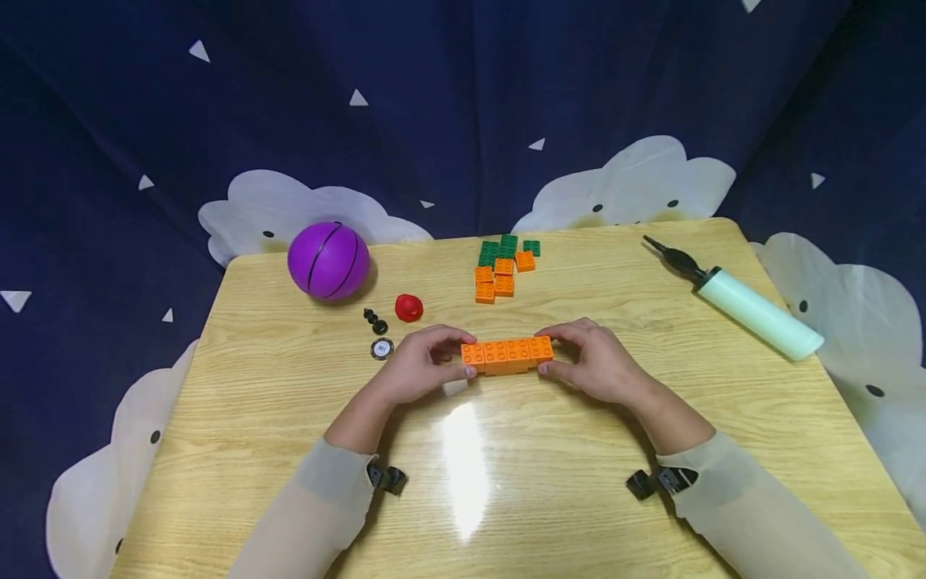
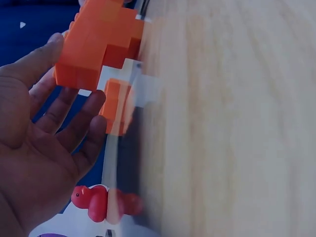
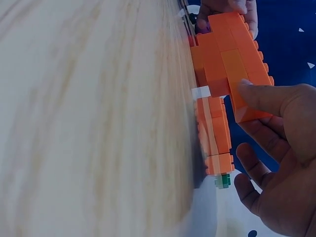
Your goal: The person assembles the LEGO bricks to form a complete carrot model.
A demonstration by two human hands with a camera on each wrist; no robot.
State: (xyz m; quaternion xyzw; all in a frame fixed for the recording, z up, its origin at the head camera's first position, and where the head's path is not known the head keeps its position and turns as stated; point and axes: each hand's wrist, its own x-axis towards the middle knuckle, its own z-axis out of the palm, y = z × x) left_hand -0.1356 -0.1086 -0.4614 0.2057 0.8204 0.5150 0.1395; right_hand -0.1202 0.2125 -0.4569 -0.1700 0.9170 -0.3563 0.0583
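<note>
A stepped structure of joined orange toy bricks (image 1: 506, 354) lies crosswise between the two hands, with its studs facing up. At its left end, my left hand (image 1: 419, 368) pinches it between the thumb on the near side and fingers on the far side. My right hand (image 1: 599, 362) pinches the right end the same way. Both wrist views show the top row longest and the lower layers shorter, close over the table. In the right wrist view the right thumb presses on the side of the structure (image 3: 219, 59); the remaining fingers are spread loosely.
Loose orange bricks (image 1: 504, 285) and green bricks (image 1: 489, 252) lie beyond the hands on the wooden table (image 1: 564, 482). To the left are a red rubber duck (image 2: 97, 200), a small black beaded piece (image 1: 379, 326), a round chip (image 1: 382, 348) and a purple ball (image 1: 329, 261). A hand pump (image 1: 760, 312) lies right.
</note>
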